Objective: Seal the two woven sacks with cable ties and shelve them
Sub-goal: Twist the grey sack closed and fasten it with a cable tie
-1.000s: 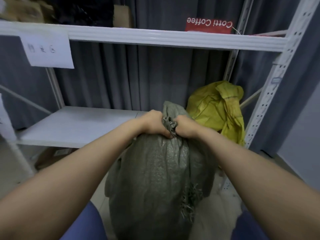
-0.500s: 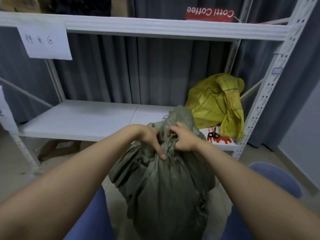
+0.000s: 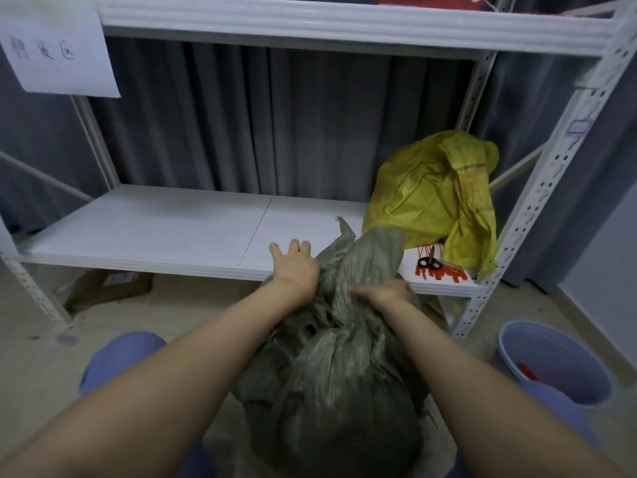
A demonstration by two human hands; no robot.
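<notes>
A grey-green woven sack (image 3: pixel 331 367) stands on the floor between my knees, in front of the low shelf (image 3: pixel 155 232). Its crumpled neck sticks up loose, and I see no tie on it. My left hand (image 3: pixel 294 267) lies against the left side of the neck with its fingers spread. My right hand (image 3: pixel 382 291) holds the bunched fabric from the right. A yellow woven sack (image 3: pixel 431 191) sits on the right end of the shelf, its top flopped over. Red cable ties (image 3: pixel 437 272) and black-handled scissors (image 3: pixel 429 261) lie in front of it.
The white metal rack has an upper shelf (image 3: pixel 344 25) and a perforated post (image 3: pixel 537 201) at the right. A blue bucket (image 3: pixel 551 360) stands on the floor at the right. A cardboard box (image 3: pixel 110 288) lies under the low shelf. A paper label (image 3: pixel 58 46) hangs top left.
The grey-green sack has come down from shelf height to the floor. My left hand has let go of the neck and spread its fingers; my right hand has shifted on the fabric.
</notes>
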